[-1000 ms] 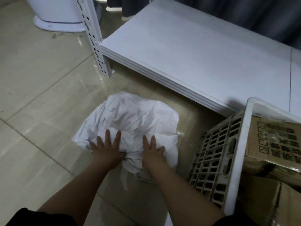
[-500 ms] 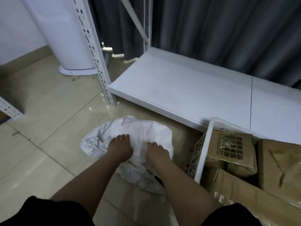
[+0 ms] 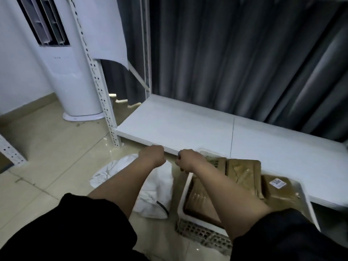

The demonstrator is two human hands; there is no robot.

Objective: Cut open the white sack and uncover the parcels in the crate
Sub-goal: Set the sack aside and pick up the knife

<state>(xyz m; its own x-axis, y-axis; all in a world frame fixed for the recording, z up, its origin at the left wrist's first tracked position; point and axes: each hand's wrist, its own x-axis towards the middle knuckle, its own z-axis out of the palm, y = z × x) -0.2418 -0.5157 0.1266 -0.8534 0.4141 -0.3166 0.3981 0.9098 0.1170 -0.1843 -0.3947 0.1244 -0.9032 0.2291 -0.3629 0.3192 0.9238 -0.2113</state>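
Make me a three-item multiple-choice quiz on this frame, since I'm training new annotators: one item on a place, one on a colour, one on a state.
1. Where does the white sack lie?
A. On the floor, left of the crate
B. On the shelf board
C. Inside the crate

2. What colour is the curtain behind the shelf?
A. White
B. Dark grey
C. Red

3. How are the parcels in the crate?
A. Covered by the sack
B. Uncovered
C. Piled on the floor

Answers:
1 A, it lies crumpled on the tiles beside the crate.
2 B, dark grey folds hang behind the shelf board.
3 B, the brown parcels show bare inside the rim.
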